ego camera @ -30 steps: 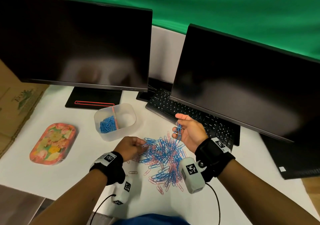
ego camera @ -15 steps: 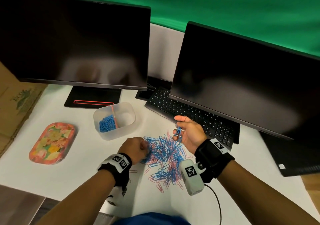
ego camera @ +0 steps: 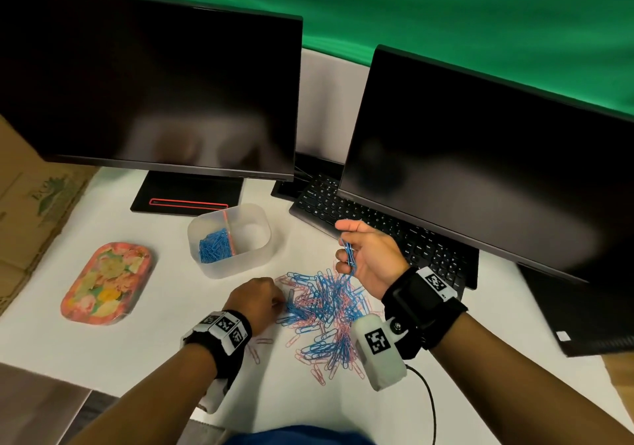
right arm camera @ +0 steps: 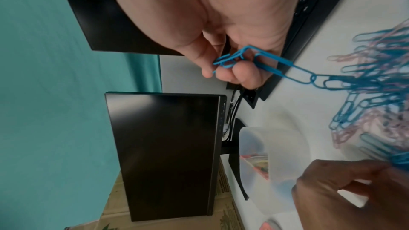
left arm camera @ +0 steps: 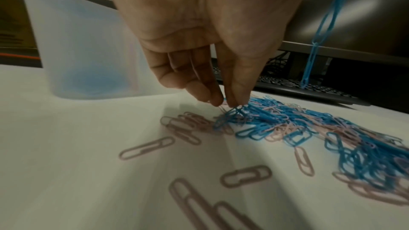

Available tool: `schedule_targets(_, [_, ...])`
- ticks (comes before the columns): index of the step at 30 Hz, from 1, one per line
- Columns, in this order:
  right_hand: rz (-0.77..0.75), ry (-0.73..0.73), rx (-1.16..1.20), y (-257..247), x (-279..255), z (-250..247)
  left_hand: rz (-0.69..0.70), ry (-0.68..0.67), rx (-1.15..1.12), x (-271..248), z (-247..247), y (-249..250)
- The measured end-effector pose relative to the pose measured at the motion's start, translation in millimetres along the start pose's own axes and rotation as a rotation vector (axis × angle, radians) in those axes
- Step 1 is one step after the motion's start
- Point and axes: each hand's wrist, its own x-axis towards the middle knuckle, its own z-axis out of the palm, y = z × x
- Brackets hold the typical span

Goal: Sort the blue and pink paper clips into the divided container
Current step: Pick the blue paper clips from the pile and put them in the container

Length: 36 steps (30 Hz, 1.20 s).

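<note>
A mixed pile of blue and pink paper clips (ego camera: 322,310) lies on the white table. Behind it to the left stands the translucent divided container (ego camera: 240,263), with blue clips (ego camera: 215,246) in its left compartment; I see none in its right one. My left hand (ego camera: 278,302) pinches blue clips (left arm camera: 230,113) at the pile's left edge, thumb and fingertips (left arm camera: 215,100) together. My right hand (ego camera: 344,255) hovers above the pile's far side, gripping a bunch of blue clips (right arm camera: 230,62). A linked chain of blue clips (right arm camera: 309,78) hangs from it into the pile.
Two dark monitors (ego camera: 147,94) (ego camera: 487,177) stand at the back, with a black keyboard (ego camera: 377,228) under the right one. A floral tray (ego camera: 106,283) lies at the left, beside a cardboard box (ego camera: 31,204). Loose pink clips (ego camera: 255,348) lie near my left wrist.
My left hand has curled into a pinch at the pile's left edge. The right hand has stayed raised with its blue clips.
</note>
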Motion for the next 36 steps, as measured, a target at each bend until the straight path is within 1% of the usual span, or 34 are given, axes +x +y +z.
schedule_targets(3, [-0.02,-0.027,-0.008,-6.6,1.0,8.4,0.038,0.079,-0.063,-4.7,2.3,0.2])
schedule_targets(5, [-0.022,-0.036,-0.022,-7.3,1.5,12.2,0.12,0.084,-0.011,-4.5,7.2,2.9])
schedule_targets(7, [-0.018,-0.032,-0.04,-5.6,1.1,13.0,0.198,0.051,0.081,-2.4,12.6,6.4])
schedule_targets(9, [-0.011,-0.03,-0.044,-4.4,-1.3,13.5,0.209,0.056,0.115,-1.1,12.9,6.9])
schedule_targets(12, [-0.023,-0.029,-0.038,-8.0,-5.1,13.9,0.192,0.102,0.047,-0.3,10.8,6.2])
schedule_targets(14, [-0.033,-0.034,-0.027,-12.3,-6.9,16.5,0.146,0.11,-0.079,-2.3,6.5,5.9])
schedule_targets(17, [-0.043,-0.064,0.008,-23.6,-9.1,27.7,0.046,0.153,-0.351,-10.1,-11.7,6.0])
schedule_targets(20, [-0.043,-0.143,0.011,-38.7,-12.3,50.1,0.02,0.24,-0.479,-22.4,-40.2,2.1])
schedule_targets(22, [-0.054,-0.212,-0.004,-48.7,-13.3,72.7,-0.048,0.307,-0.465,-27.7,-63.5,-11.1])
schedule_targets(25, [-0.09,-0.304,-0.034,-61.3,-10.9,111.7,-0.209,0.389,-0.246,-27.6,-97.1,-40.8])
schedule_targets(27, [-0.121,-0.339,-0.065,-64.1,-5.0,139.9,-0.309,0.383,-0.146,-23.0,-112.4,-59.7])
schedule_targets(29, [-0.154,-0.353,-0.096,-61.8,4.1,165.1,-0.38,0.338,-0.124,-13.6,-117.6,-73.1])
schedule_targets(31, [-0.185,-0.356,-0.149,-54.0,14.8,187.7,-0.418,0.288,-0.128,-7.0,-116.4,-81.7])
schedule_targets(33, [-0.212,-0.347,-0.209,-43.5,24.9,204.2,-0.425,0.27,-0.152,-5.2,-113.6,-86.1])
schedule_targets(36, [-0.247,-0.329,-0.304,-27.8,39.3,216.4,-0.438,0.323,-0.21,-9.6,-111.5,-93.8])
